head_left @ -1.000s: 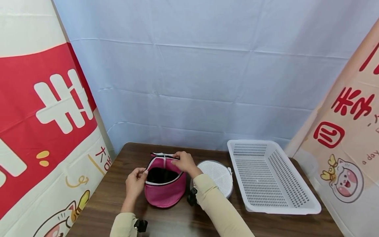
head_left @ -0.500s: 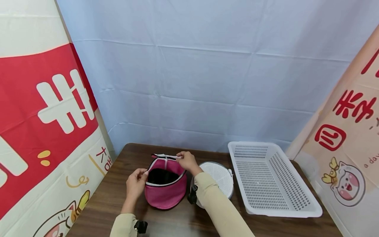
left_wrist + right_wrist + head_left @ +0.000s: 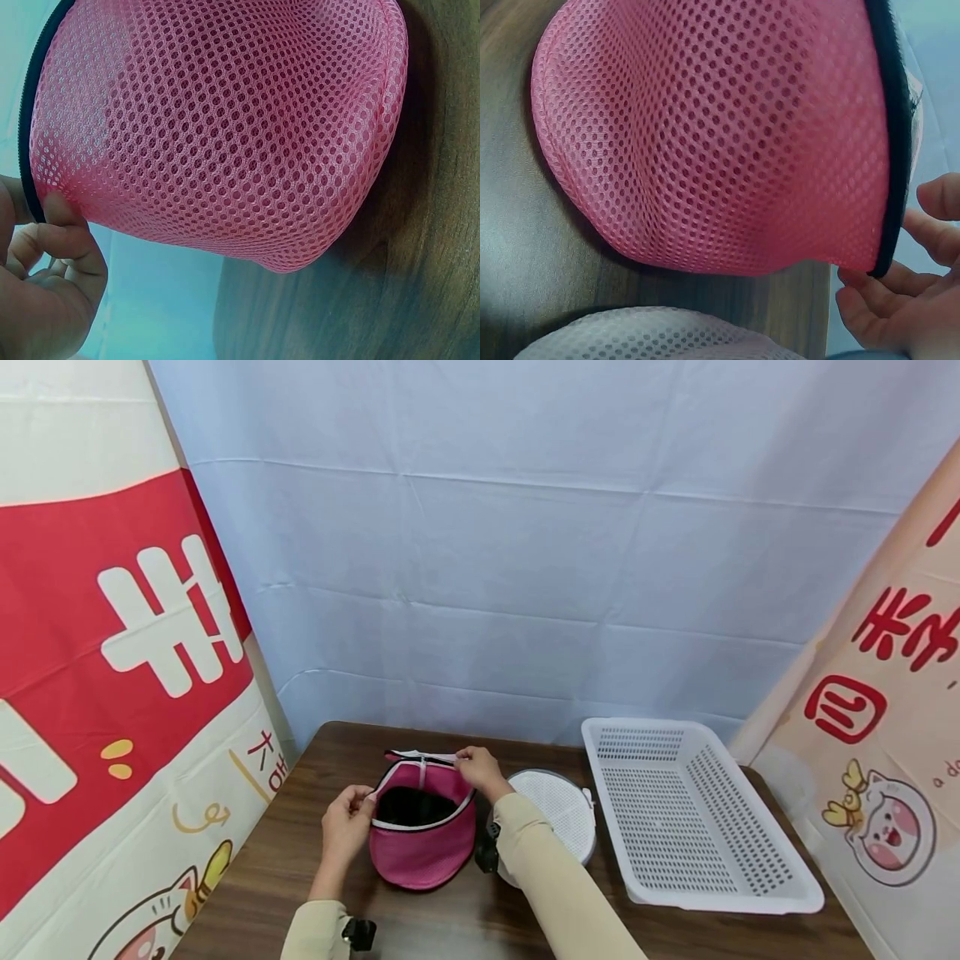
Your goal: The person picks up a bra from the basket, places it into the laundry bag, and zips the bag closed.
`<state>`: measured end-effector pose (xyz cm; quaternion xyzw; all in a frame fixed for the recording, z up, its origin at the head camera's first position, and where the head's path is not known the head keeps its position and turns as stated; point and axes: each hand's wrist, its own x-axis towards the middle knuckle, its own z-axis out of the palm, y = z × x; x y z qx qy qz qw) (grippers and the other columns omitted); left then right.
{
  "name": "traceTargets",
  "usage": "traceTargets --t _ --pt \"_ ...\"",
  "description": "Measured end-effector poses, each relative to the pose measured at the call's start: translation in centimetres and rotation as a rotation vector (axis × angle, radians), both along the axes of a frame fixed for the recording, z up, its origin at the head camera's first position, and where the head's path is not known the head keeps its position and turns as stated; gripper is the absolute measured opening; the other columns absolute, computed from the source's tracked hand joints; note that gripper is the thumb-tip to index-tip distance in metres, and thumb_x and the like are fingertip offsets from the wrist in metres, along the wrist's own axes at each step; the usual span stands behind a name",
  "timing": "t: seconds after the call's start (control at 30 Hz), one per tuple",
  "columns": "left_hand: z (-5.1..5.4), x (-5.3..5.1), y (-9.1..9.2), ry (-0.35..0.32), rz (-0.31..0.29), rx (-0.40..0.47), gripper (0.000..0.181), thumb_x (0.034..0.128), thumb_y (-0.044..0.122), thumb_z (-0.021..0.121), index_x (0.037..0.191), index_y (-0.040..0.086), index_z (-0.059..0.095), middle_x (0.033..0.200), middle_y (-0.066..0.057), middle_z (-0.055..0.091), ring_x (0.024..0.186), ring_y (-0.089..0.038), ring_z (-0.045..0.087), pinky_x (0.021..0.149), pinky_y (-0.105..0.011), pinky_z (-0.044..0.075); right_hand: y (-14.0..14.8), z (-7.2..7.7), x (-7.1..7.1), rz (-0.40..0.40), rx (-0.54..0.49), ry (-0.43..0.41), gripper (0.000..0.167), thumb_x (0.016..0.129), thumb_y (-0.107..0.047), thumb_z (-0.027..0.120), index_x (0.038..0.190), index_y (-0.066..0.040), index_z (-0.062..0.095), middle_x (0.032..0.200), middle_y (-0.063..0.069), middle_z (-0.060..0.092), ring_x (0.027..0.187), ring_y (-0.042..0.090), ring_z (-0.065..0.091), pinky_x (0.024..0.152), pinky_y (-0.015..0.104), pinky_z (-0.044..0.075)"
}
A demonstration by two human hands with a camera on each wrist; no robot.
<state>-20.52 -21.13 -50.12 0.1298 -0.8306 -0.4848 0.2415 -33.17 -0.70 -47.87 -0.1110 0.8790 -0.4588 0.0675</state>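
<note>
A pink mesh bag [image 3: 423, 858] with white and black trim stands on the table, its round mouth unzipped and its lid folded back; something black [image 3: 414, 807] lies inside. My left hand [image 3: 348, 827] pinches the left side of the rim, and in the left wrist view the fingers [image 3: 64, 225] press the mesh beside the black zipper. At the back right of the mouth, my right hand [image 3: 483, 774] holds the edge. The right wrist view shows that hand [image 3: 911, 277] with fingers around the zipper edge [image 3: 896, 172] and the thumb raised off it.
Close to the right of the pink bag is a round white mesh bag [image 3: 562, 814], partly under my right forearm. Farther right stands a white perforated basket [image 3: 667, 827]. The brown table [image 3: 262, 868] ends at a pale blue cloth [image 3: 480, 568] behind.
My right hand has shifted slightly right along the back edge of the bag, and its fingers sit farther out. My left hand keeps its hold on the rim. The view has shifted slightly.
</note>
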Motion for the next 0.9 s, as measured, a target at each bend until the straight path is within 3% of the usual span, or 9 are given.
traceTargets --t 0.13,0.23,0.37,0.47,0.53,0.63,0.7,0.77,0.9 --pt "-0.1 0.0 0.0 0.009 0.002 -0.001 0.004 0.0869 0.01 0.063 0.087 0.007 0.066 0.068 0.0 0.054 0.06 -0.012 0.048 0.056 -0.026 0.038 -0.1 -2.9 -2.8 0.008 -0.064 0.0 0.025 0.083 -0.011 0.056 0.104 -0.005 0.067 0.103 0.008 0.063 0.096 0.023 0.057 0.078 0.034 0.046" --pt "-0.1 0.0 0.0 0.009 -0.002 0.003 0.004 0.0873 0.01 0.063 0.087 0.008 0.066 0.068 0.0 0.054 0.061 -0.012 0.048 0.056 -0.026 0.038 -0.3 -6.8 -6.1 0.043 -0.106 -0.003 0.024 0.083 -0.015 0.058 0.103 -0.007 0.068 0.103 0.006 0.064 0.093 0.02 0.057 0.075 0.032 0.045" --pt "-0.2 0.0 0.0 0.01 -0.011 0.001 0.003 0.087 0.008 0.063 0.087 0.007 0.066 0.067 0.0 0.055 0.059 -0.011 0.048 0.056 -0.025 0.039 -0.2 -8.7 -7.5 0.113 -0.131 -0.057 0.03 0.087 -0.019 0.054 0.111 -0.005 0.065 0.109 0.008 0.062 0.095 0.019 0.055 0.074 0.032 0.046" --pt "-0.3 0.0 0.0 0.013 -0.011 -0.003 0.003 0.0869 0.008 0.063 0.087 0.007 0.065 0.067 0.0 0.055 0.058 -0.01 0.048 0.055 -0.025 0.039 -0.3 -8.5 -7.1 0.15 -0.169 -0.154 0.032 0.09 -0.02 0.05 0.114 -0.002 0.062 0.108 0.009 0.059 0.09 0.02 0.054 0.07 0.035 0.047" --pt "-0.3 -0.1 0.0 0.015 -0.008 0.001 0.003 0.0871 0.008 0.063 0.086 0.007 0.065 0.067 0.0 0.054 0.058 -0.01 0.048 0.055 -0.025 0.039 -0.5 -9.0 -7.7 0.154 -0.183 -0.214 0.029 0.092 -0.023 0.049 0.106 0.0 0.062 0.1 0.01 0.059 0.083 0.021 0.054 0.066 0.037 0.048" --pt "-0.3 -0.1 0.0 0.016 -0.008 0.005 0.003 0.0873 0.009 0.063 0.087 0.007 0.066 0.067 0.0 0.054 0.059 -0.011 0.048 0.056 -0.026 0.038 -0.8 -10.0 -8.5 0.112 -0.209 -0.167 0.023 0.091 -0.022 0.051 0.088 -0.004 0.065 0.085 0.006 0.059 0.074 0.02 0.054 0.062 0.035 0.047" --pt "-0.3 -0.1 0.0 0.018 -0.016 0.006 0.004 0.0875 0.009 0.062 0.087 0.006 0.065 0.067 0.0 0.054 0.058 -0.012 0.047 0.055 -0.026 0.038 -0.8 -11.0 -9.3 0.085 -0.223 -0.06 0.023 0.087 -0.022 0.053 0.077 -0.007 0.066 0.075 0.003 0.058 0.067 0.016 0.052 0.058 0.03 0.044" --pt "-0.4 -0.1 0.0 0.017 -0.023 0.01 0.005 0.0876 0.009 0.062 0.088 0.005 0.065 0.066 -0.001 0.054 0.057 -0.012 0.047 0.054 -0.025 0.038 -0.6 -10.2 -8.7 0.03 -0.241 -0.011 0.021 0.085 -0.02 0.056 0.075 -0.007 0.069 0.075 0.003 0.061 0.068 0.016 0.052 0.059 0.029 0.044" --pt "-0.5 0.0 -0.1 0.01 -0.024 0.021 0.005 0.0879 0.009 0.062 0.088 0.005 0.065 0.066 -0.001 0.053 0.056 -0.011 0.047 0.053 -0.025 0.038 -0.3 -3.6 -3.4 -0.064 -0.267 -0.052 0.023 0.088 -0.012 0.057 0.093 0.007 0.069 0.094 0.017 0.065 0.086 0.025 0.056 0.072 0.033 0.046"
